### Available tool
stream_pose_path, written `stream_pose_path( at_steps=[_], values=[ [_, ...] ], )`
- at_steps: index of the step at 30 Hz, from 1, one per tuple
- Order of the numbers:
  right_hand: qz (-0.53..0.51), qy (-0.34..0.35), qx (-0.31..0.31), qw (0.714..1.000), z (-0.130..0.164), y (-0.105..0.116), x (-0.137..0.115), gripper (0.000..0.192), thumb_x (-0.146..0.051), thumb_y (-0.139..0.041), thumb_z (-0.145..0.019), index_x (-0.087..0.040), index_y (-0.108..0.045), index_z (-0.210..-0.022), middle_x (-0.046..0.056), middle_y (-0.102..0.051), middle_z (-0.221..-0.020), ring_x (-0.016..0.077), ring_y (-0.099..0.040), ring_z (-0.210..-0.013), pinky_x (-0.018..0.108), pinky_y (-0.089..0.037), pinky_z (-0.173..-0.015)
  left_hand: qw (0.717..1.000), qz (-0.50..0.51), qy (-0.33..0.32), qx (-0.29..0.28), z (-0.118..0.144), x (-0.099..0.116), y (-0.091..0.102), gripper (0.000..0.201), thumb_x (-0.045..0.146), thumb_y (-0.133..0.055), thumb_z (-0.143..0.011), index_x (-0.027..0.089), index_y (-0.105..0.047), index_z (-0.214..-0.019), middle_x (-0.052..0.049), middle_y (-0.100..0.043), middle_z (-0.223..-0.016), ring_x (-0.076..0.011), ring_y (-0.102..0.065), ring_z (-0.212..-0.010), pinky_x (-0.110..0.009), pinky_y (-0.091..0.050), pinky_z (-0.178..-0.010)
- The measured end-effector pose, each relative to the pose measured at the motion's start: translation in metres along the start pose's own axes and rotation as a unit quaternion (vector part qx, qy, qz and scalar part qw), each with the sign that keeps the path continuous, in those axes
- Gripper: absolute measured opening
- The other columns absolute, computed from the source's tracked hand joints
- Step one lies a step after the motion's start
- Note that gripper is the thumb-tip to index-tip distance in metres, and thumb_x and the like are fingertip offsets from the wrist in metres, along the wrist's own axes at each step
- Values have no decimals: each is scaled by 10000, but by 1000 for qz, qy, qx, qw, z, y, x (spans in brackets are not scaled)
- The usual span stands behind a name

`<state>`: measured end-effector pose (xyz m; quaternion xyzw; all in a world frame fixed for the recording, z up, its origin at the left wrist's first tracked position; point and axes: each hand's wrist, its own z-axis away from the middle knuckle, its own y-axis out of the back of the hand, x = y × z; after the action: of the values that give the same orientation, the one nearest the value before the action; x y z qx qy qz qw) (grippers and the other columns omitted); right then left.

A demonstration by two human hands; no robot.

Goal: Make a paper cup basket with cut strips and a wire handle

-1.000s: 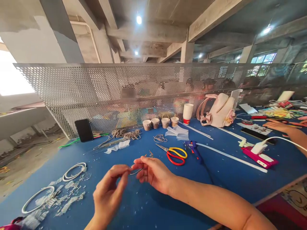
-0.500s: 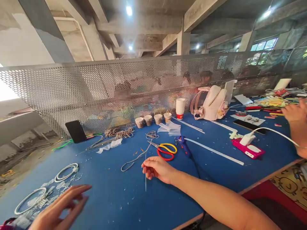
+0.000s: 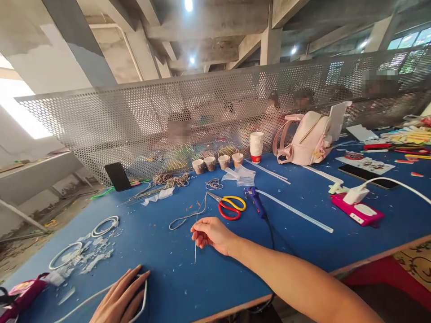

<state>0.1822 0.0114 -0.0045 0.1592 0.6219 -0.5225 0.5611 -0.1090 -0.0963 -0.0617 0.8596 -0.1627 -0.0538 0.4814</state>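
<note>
My right hand (image 3: 211,234) pinches a thin white stick (image 3: 195,244) upright above the blue table (image 3: 303,233). A grey cord (image 3: 187,217) lies looped on the table just beyond it. My left hand (image 3: 119,299) rests flat near the table's front edge, fingers on a white wire hoop (image 3: 143,298). Red-and-yellow scissors (image 3: 230,206) and a blue glue gun (image 3: 255,200) lie behind my right hand.
Two white rings (image 3: 105,225) and scraps sit at the left. Small cups (image 3: 217,162), stacked paper cups (image 3: 256,146), a pink backpack (image 3: 308,139), a phone (image 3: 117,176) and a perforated metal screen (image 3: 168,121) line the back. A pink holder (image 3: 357,212) lies right.
My hands have parted: the left one dropped down to the white hoop at the front edge. The right one kept the stick and let the cord fall onto the table.
</note>
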Motion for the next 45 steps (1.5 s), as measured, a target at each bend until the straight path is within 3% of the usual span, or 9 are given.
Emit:
stream_pose_path(
  at_steps=[5, 9, 15, 19, 24, 28, 38, 42, 45],
  values=[
    [3, 12, 1, 1000, 3, 0, -5, 203, -323, -662, -720, -148, -594, -643, -10, -603, -541, 79, -525, -430, 207, -376, -446, 993, 60, -25, -97, -70, -3, 14, 344, 288, -466, -770, 315, -739, -979, -20, -760, -960, -224, -716, -834, -281, -568, -746],
    [9, 15, -4, 1000, 4, -1, -2, 238, -368, -681, -687, -150, -593, -647, -9, -603, -550, 81, -531, -442, 209, -377, -451, 975, 168, 90, -112, -130, 23, 34, 290, 308, -519, -696, 266, -753, -862, -54, -770, -838, -256, -706, -744, -332, -546, -720],
    [40, 42, 5, 998, 1, 0, 6, 299, -437, -693, -653, -158, -586, -663, -20, -598, -557, 80, -525, -426, 208, -358, -425, 867, 427, 234, -105, -190, 86, 17, 163, 330, -633, -622, 213, -689, -721, -12, -681, -622, -184, -593, -558, -297, -477, -581],
    [67, 51, 11, 996, 1, -2, 10, 347, -492, -679, -637, -162, -579, -676, -24, -596, -560, 85, -529, -416, 215, -371, -416, 825, 497, 240, -121, -184, 112, -4, 249, 421, -603, -708, 175, -638, -695, -22, -646, -646, -165, -587, -589, -281, -468, -579],
    [103, 25, -24, 994, 8, -9, 19, 382, -514, -703, -619, -156, -580, -670, -22, -595, -545, 91, -528, -392, 225, -389, -406, 697, 626, 328, -123, -160, 115, -3, 252, 400, -673, -704, 156, -645, -761, -32, -655, -713, -145, -584, -614, -266, -461, -602],
    [124, -4, -52, 991, 16, -14, 24, 410, -542, -692, -622, -151, -573, -654, -22, -591, -545, 80, -529, -392, 211, -393, -402, 639, 676, 352, -98, -154, 111, 4, 238, 363, -701, -700, 145, -664, -789, -24, -646, -683, -136, -578, -598, -259, -461, -616],
    [123, -53, -85, 987, 22, -18, 28, 525, -629, -707, -527, -140, -555, -644, -1, -588, -549, 101, -541, -396, 231, -424, -411, 590, 726, 345, -74, -144, 117, 12, 179, 323, -712, -730, 156, -650, -752, -5, -616, -642, -116, -562, -580, -227, -467, -585],
    [238, -46, -79, 967, 27, -13, 21, 425, -572, -592, -721, -154, -553, -660, 2, -593, -592, 90, -528, -404, 220, -390, -413, 564, 736, 366, -71, -147, 120, 12, 185, 282, -746, -682, 142, -629, -717, 26, -549, -602, -59, -451, -484, -165, -353, -433],
    [365, 41, -10, 930, 33, -4, 1, 361, -449, -502, -846, -167, -539, -623, -10, -589, -583, 72, -495, -418, 215, -363, -446, 552, 741, 375, -74, -149, 120, 11, 187, 250, -752, -653, 125, -623, -706, 46, -494, -587, -26, -346, -441, -145, -235, -372]
  ],
)
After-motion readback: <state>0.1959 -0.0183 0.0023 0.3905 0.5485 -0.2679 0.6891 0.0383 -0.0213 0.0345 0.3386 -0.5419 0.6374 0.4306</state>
